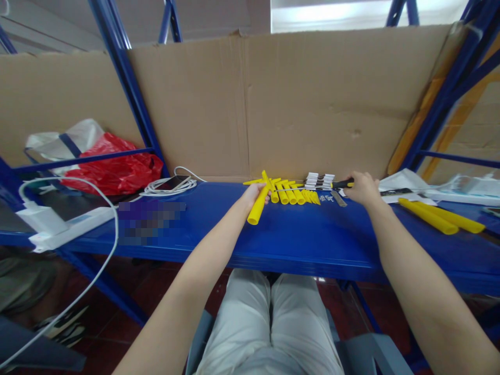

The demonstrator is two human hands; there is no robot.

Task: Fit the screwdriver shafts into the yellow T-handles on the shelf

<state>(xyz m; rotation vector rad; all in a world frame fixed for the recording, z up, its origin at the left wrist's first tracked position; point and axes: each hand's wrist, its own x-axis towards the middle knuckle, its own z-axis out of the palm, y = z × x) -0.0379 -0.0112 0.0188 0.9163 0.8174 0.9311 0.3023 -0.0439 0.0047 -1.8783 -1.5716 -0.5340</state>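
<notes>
My left hand is closed around a yellow plastic tube with a pointed upper end, held above the blue shelf's surface. My right hand grips the black and yellow handle of a screwdriver. Its long thin shaft points left and reaches the yellow tube near my left fingers; whether the tip touches a screw is too small to tell. Just behind lies a row of several similar yellow tubes with crosspieces. Beside them are small yellow pointed pieces, small metal parts and a flat grey strip.
White-and-dark small items stand by the cardboard wall. Two long yellow tubes lie at the right. At the left are a white power strip, a coiled white cable and a red plastic bag. Blue posts flank the shelf.
</notes>
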